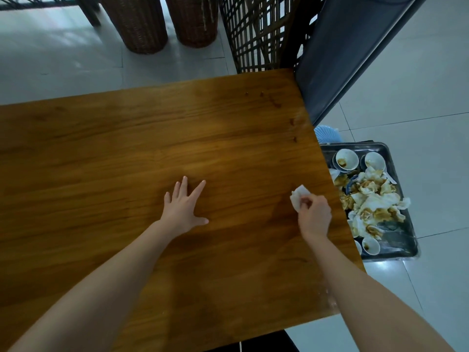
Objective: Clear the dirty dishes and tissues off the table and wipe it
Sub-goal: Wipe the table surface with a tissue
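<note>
- Wooden table (127,153) fills the centre and left of the frame, seen from above.
- Left hand (183,208), frame centre: palm down flat on the tabletop, fingers straight and spread, holding nothing.
- Right hand (314,216), centre right near the table's right edge: fingers curled, pinching a crumpled white tissue (297,198) against the wood.
- Small brown spots (276,104) on the tabletop toward its upper right corner, a few more down along the right edge.
- Metal tray (396,246) sits on the floor just right of the table, at the right of the frame.
- In the tray: heap of crumpled tissues with brown stains (373,201) in the middle, small white bowls (347,160) at the upper end, more bowls at the lower end. Some bowls have brown residue inside.
- Pale blue ribbed object (327,134) just above the tray, partly hidden by the table corner; can't tell what it is.
- Upper left: two brown wicker baskets (142,24) standing on white floor tiles (63,62).
- Top centre: dark lattice chair back (256,34) against the table's far edge; dark grey panel (347,52) leaning beside it, upper right.
</note>
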`<state>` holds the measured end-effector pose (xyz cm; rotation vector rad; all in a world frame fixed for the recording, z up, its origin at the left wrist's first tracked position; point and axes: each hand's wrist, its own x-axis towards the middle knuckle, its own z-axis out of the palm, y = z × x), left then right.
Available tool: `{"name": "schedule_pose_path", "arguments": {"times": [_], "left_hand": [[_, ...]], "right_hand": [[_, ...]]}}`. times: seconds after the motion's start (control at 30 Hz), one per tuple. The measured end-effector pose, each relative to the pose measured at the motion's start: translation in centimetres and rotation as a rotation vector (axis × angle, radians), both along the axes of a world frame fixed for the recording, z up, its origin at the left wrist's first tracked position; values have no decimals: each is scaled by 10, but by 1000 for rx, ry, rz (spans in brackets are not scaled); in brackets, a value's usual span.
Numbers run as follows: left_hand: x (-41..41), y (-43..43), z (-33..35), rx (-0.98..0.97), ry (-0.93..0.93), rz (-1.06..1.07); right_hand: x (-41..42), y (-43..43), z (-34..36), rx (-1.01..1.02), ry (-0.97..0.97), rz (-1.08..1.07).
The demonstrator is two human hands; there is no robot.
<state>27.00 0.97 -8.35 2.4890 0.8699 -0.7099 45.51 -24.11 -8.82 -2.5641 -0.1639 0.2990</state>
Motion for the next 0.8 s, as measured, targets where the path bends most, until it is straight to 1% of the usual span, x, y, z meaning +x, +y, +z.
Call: {"name": "schedule_pose_path", "arguments": {"times": [0.1, 0.2, 0.3, 0.4, 0.47, 0.5, 0.57, 0.7, 0.73, 0.8], "left_hand": [[5, 3, -2, -4, 26, 24], [10, 8, -3, 5, 32, 38], [17, 13, -4, 21, 37, 54], [24, 18, -5, 29, 43, 74], [29, 21, -4, 17, 47, 63], [31, 23, -4, 12, 42, 60], [34, 26, -5, 21, 30, 63], [35, 34, -12, 36, 42, 72], [34, 35, -14, 37, 46, 73], [36, 38, -15, 43, 60, 81]], "right_hand": [[-26, 15, -4, 58, 13, 12], [-58, 39, -7, 127, 102, 195], [-86, 61, -12, 117, 158, 392], [-78, 62, -18, 128, 175, 532], [-55, 57, -18, 145, 188, 575], [-40, 55, -17, 153, 173, 543], [-4, 52, -13, 172, 130, 398], [66, 44, -10, 146, 61, -34], [74, 45, -10, 135, 46, -127], [74, 54, -11, 124, 30, -244]]}}
